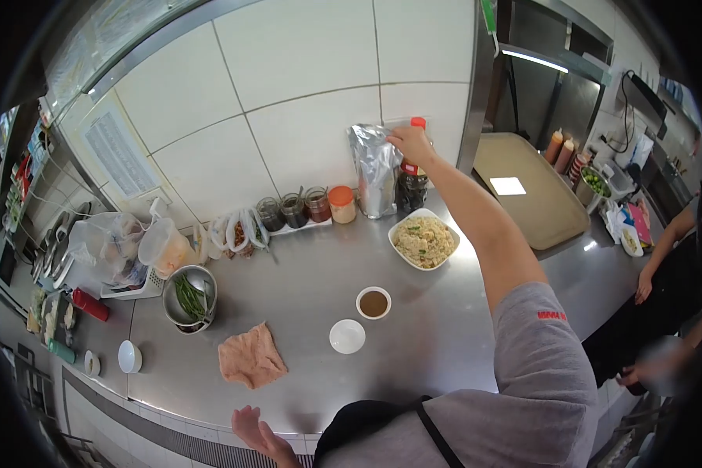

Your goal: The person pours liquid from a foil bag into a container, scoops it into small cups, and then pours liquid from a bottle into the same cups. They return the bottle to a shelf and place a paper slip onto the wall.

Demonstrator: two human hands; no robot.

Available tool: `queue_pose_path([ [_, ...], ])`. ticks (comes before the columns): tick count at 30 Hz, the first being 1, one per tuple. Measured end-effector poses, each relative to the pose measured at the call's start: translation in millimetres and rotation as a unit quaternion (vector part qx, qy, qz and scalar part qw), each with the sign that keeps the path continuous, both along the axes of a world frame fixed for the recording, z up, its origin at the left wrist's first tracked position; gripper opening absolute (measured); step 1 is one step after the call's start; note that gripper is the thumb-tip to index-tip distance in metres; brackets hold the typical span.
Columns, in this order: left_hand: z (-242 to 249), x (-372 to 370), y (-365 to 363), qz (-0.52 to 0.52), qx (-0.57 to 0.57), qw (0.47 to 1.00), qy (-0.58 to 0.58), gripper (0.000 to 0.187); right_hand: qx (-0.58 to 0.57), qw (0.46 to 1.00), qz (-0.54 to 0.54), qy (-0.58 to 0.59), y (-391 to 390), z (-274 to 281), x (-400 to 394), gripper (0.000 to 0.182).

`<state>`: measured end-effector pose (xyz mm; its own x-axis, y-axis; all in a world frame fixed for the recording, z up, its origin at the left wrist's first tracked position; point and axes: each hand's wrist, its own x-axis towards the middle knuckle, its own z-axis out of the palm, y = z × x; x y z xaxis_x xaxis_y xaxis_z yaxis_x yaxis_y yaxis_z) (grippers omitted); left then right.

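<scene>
My right hand (412,146) reaches to the back wall with its fingers closed on the top edge of a tall silver foil pouch (374,179). Beside the pouch stands a dark bottle (411,191) with a red cap, partly behind my hand. Below them, fried rice (425,240) fills a white square bowl (420,267). Nearer to me are a small cup of brown sauce (374,303) and a small white dish (347,336). Low at the front edge, my left hand (261,433) is held off the counter, fingers stretched out and holding nothing. The closest thing to it is a pink cloth (251,356).
Lidded jars (317,204) line the wall. At left stand a metal pot (212,292) with green stalks and a spoon, a white bowl (130,357) and plastic tubs (164,246). A beige tray (522,218) lies at right. Another person's arm (663,249) is at far right.
</scene>
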<state>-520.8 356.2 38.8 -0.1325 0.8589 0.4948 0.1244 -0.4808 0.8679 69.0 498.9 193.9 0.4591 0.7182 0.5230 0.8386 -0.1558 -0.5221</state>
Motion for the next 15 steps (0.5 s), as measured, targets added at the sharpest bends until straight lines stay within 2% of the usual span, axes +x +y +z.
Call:
queue_pose_path([
  [2, 2, 5, 2, -0.01, -0.008, 1.0, 0.001, 0.057, 0.003, 0.993, -0.046, -0.107, 4, 5, -2, 0.023],
  [4, 12, 19, 6, -0.02, 0.01, 1.0, 0.011, 0.057, 0.045, 0.982, -0.041, -0.18, -3, 8, -7, 0.027],
  [8, 25, 51, 16, -0.086, 0.072, 0.994, -0.002, 0.061, 0.121, 0.986, 0.009, -0.116, -48, 8, -35, 0.025],
  [9, 14, 57, 24, -0.104, 0.091, 0.99, -0.038, 0.06, 0.149, 0.983, -0.019, -0.102, -62, -7, -44, 0.018],
  [10, 10, 64, 33, -0.133, 0.108, 0.985, -0.033, 0.06, 0.15, 0.986, 0.017, -0.063, -96, -10, -67, 0.015],
  [11, -17, 54, 48, -0.174, 0.073, 0.981, -0.04, 0.057, 0.19, 0.98, 0.026, -0.045, -118, -31, -77, 0.018],
  [12, -26, 62, 63, -0.211, 0.037, 0.976, -0.042, 0.055, 0.176, 0.984, 0.008, -0.014, -152, -40, -97, 0.028],
  [13, -37, 77, 80, -0.257, 0.041, 0.964, -0.046, 0.055, 0.11, 0.99, -0.025, -0.085, -180, -52, -108, 0.032],
  [15, -31, 105, 92, -0.343, 0.051, 0.938, -0.017, 0.053, 0.075, 0.989, -0.095, -0.086, -232, -75, -132, 0.027],
])
